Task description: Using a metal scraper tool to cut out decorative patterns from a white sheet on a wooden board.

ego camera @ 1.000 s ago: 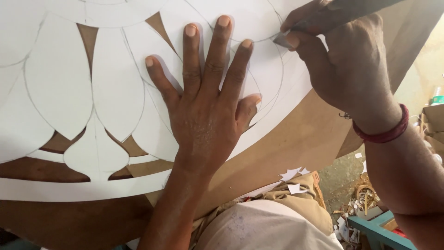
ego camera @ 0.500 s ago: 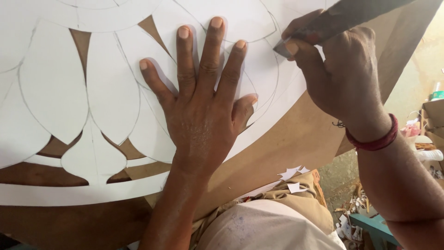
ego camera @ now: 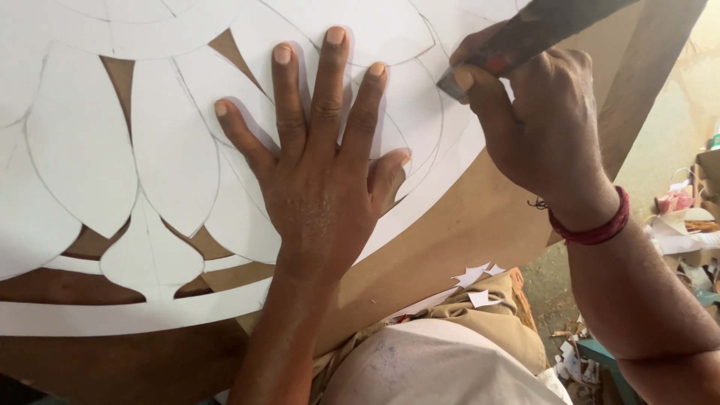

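The left hand (ego camera: 319, 180) lies flat with fingers spread wide, palm pressed onto a white paper stencil (ego camera: 169, 150), gripping nothing. The paper is smooth and matte, marked with thin pencil curves and cut into pointed petal shapes; narrow wedge and teardrop gaps between the petals show the brown board (ego camera: 480, 225) underneath, a smooth, dull sheet like hardboard. Just beyond the left fingertips and to their right, the right hand (ego camera: 536, 127) is closed tightly around a flat metal blade (ego camera: 540, 26), dark grey and worn, with thumb and forefinger pinching near its lower end, which meets the paper. A red thread band (ego camera: 592, 225) wraps the right wrist. Below that wrist, small white paper offcuts (ego camera: 476, 277) lie on khaki cloth (ego camera: 480, 322).
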